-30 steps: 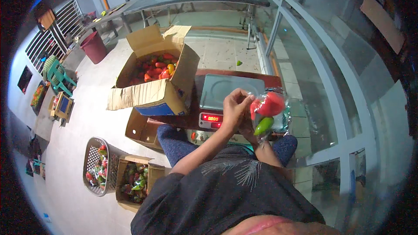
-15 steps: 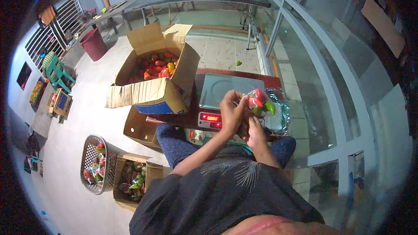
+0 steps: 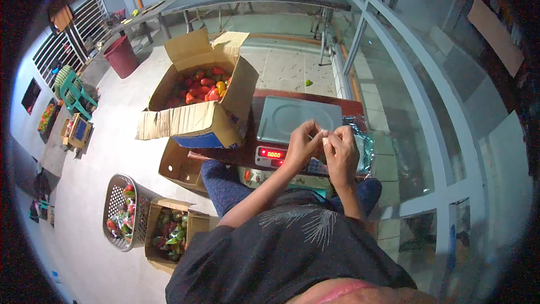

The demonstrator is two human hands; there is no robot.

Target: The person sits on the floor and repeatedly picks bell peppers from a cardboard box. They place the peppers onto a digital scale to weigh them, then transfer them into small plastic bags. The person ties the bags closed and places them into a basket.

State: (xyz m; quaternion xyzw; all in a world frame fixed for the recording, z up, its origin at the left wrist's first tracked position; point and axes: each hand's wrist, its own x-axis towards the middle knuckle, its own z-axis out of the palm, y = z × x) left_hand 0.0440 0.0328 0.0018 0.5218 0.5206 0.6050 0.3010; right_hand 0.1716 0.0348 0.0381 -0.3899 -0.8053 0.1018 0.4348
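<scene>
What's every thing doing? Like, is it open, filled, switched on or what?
Left hand: pinching what looks like clear plastic.
Right hand: pinching too, close beside the left.
Scale: on, display lit.
Big cardboard box: flaps open, holding loose peppers.
Basket: holding bagged peppers.
Smaller box beside it: open, with peppers inside.
Red bin: upright.
Green chair: upright.

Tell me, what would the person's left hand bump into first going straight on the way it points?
Probably the bare right hand: the left hand points toward its fingertips, close by in the picture; whether they touch is unclear.
</scene>
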